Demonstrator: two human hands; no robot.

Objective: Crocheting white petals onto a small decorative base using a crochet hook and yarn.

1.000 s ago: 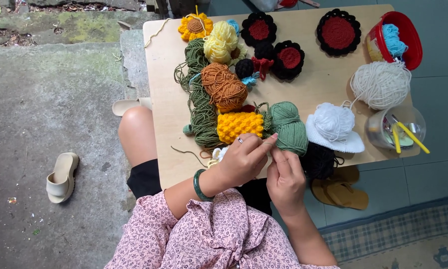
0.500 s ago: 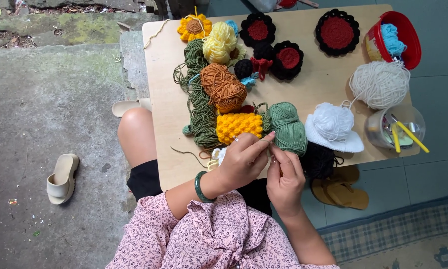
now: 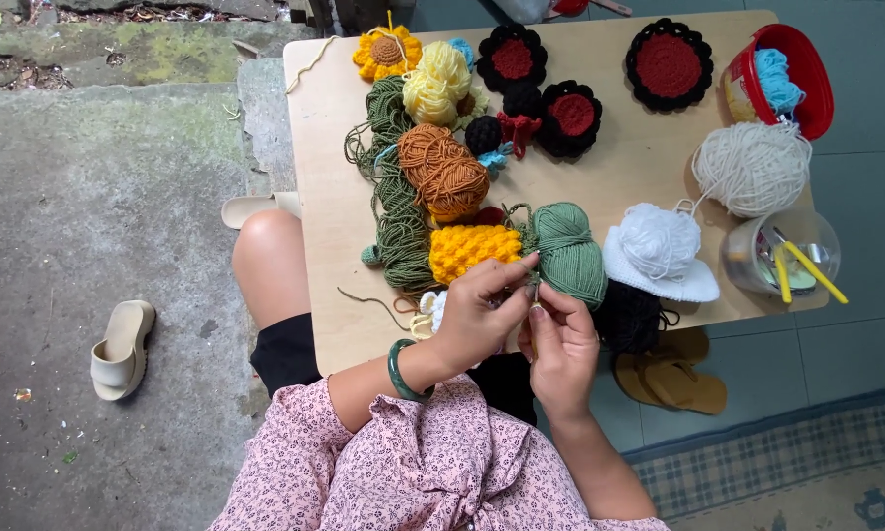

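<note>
My left hand, with a green bangle on the wrist, and my right hand meet fingertip to fingertip at the near edge of the wooden table. Both pinch a thin green yarn strand just below the green yarn ball. Whether a hook or needle is also between the fingers is too small to tell. A small white and yellow crochet piece lies partly under my left hand. A yellow bobble-stitch piece sits just beyond my left fingers.
The table holds an orange yarn skein, loose dark green yarn, a crochet sunflower, black and red crochet flowers, white yarn balls, a red bowl and a clear cup with yellow tools. Sandals lie on the floor.
My two hands have stayed in the same spot; the fingertips have shifted only slightly while working the strand.
</note>
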